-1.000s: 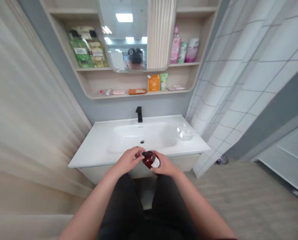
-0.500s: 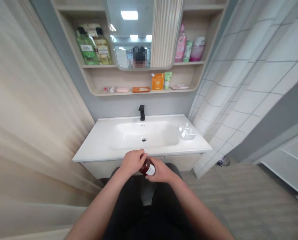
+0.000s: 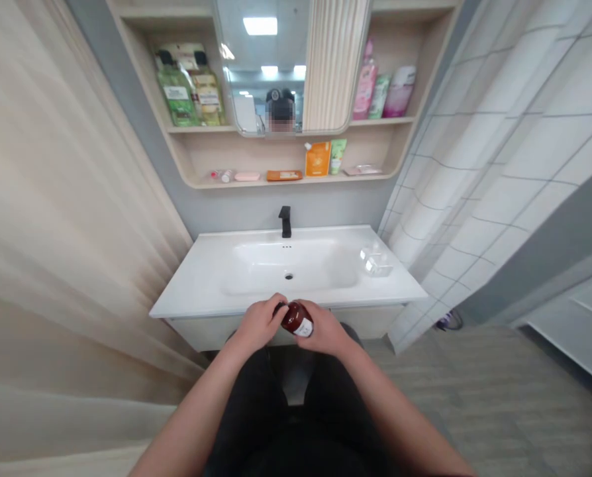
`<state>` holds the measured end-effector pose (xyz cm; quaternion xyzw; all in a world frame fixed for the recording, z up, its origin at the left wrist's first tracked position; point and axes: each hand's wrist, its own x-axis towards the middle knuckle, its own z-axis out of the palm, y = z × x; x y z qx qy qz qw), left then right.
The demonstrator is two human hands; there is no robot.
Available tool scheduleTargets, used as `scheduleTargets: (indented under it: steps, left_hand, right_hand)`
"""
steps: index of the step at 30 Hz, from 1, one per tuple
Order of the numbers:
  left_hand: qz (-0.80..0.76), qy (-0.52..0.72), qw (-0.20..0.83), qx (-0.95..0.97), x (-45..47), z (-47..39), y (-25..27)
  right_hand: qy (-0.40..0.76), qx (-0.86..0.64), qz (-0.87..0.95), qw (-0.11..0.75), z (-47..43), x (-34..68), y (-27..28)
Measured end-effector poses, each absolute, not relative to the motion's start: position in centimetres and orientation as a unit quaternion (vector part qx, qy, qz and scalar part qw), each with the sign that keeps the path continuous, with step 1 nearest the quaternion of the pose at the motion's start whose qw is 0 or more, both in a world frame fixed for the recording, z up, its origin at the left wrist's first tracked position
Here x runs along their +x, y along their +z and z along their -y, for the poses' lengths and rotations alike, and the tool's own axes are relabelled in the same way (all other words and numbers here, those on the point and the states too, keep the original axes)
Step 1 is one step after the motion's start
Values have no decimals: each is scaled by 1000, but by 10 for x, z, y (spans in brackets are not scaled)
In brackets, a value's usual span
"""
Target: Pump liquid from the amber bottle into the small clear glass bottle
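Observation:
A dark brown bottle (image 3: pixel 292 320) with a white label is held in front of the sink's near edge, tilted to the left. My right hand (image 3: pixel 322 329) wraps round its body from the right. At the bottle's upper left end, the fingers of my left hand (image 3: pixel 260 323) close on a small black cap (image 3: pixel 279 308). Fingers partly cover the cap, and I cannot tell whether it is still joined to the bottle.
Beyond my hands lies a white sink (image 3: pixel 187 278) with a black faucet (image 3: pixel 285 222). A clear plastic organizer (image 3: pixel 377 262) stands on its right side. Shelves above hold several bottles, an orange pouch (image 3: pixel 318 159) and a green tube (image 3: pixel 338 156). Curtains hang on both sides.
The bottle has turned and come up slightly, so more of its brown body shows. My left hand has shifted to its left end, where the black cap now shows. The view has shifted slightly.

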<state>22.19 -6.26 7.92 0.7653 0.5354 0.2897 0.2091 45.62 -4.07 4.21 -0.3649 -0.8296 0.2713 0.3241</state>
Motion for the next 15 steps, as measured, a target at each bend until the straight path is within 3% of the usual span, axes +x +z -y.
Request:
scheduleTargets:
  steps: [4, 10, 15]
  left_hand:
    - [-543, 375, 250, 708, 208, 56, 65]
    - [-605, 461, 315, 568, 130, 27, 34]
    - [-723, 410, 239, 502, 37, 0, 16]
  right_hand:
    - [273, -358, 830, 330, 34, 463, 39]
    - [252, -478, 691, 480, -8, 527, 22]
    - [181, -608, 545, 548, -54, 616, 18]
